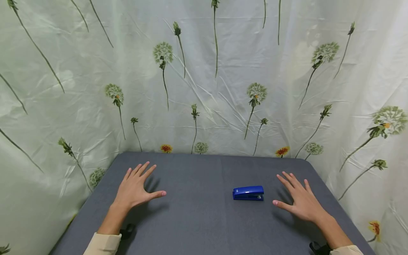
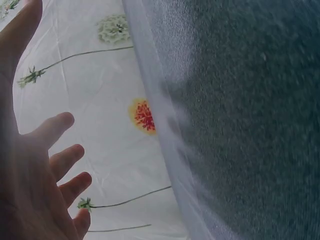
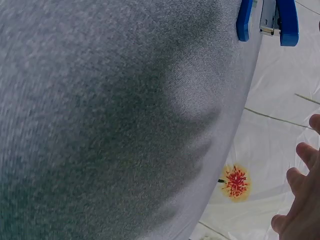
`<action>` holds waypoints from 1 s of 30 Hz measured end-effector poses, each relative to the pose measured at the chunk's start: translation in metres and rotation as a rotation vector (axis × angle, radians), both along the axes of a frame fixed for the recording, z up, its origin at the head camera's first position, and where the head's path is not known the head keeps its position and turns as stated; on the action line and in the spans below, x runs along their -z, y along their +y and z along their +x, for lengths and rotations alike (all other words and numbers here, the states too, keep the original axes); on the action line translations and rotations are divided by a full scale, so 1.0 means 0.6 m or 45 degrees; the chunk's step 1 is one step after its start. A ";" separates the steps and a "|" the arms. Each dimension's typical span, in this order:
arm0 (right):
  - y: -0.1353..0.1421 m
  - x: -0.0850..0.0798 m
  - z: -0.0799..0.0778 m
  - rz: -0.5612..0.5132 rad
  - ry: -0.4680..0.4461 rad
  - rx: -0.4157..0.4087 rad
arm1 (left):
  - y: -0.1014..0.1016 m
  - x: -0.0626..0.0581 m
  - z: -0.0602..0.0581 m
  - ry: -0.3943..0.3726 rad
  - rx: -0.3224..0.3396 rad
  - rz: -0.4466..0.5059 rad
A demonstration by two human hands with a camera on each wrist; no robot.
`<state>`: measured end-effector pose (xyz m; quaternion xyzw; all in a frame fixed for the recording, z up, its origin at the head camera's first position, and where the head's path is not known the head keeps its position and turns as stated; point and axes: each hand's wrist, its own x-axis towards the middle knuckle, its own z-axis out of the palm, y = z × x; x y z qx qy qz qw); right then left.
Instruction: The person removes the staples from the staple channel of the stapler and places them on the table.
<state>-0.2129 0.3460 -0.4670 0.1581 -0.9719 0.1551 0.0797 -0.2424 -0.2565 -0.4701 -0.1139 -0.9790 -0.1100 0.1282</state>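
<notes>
A blue stapler [image 1: 248,193] lies on the grey tabletop, right of the middle, its mouth end toward the right hand. My right hand [image 1: 302,202] is held over the table just right of it, fingers spread and thumb out, apart from the stapler. On the left side my left hand [image 1: 134,189] hovers above the cloth with fingers spread, holding nothing. The right wrist view catches the mouth end of the stapler [image 3: 288,22] at its top edge, with fingertips of the right hand [image 3: 305,200] at the right. In the left wrist view the left hand [image 2: 35,175] has nothing against its palm.
The table [image 1: 197,219] is covered in dark grey cloth and has rounded far corners. A pale curtain [image 1: 204,88] printed with dandelions hangs behind it and along both sides. Dark straps [image 1: 128,232] sit at the wrists.
</notes>
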 end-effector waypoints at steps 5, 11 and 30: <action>-0.004 0.003 -0.005 -0.008 0.003 -0.015 | 0.004 0.002 -0.003 0.017 -0.001 0.001; -0.010 0.004 -0.012 -0.024 0.013 -0.031 | 0.019 0.004 -0.011 0.054 0.010 0.016; -0.035 0.023 -0.033 -0.045 0.029 -0.041 | 0.129 0.014 -0.052 0.085 0.129 0.110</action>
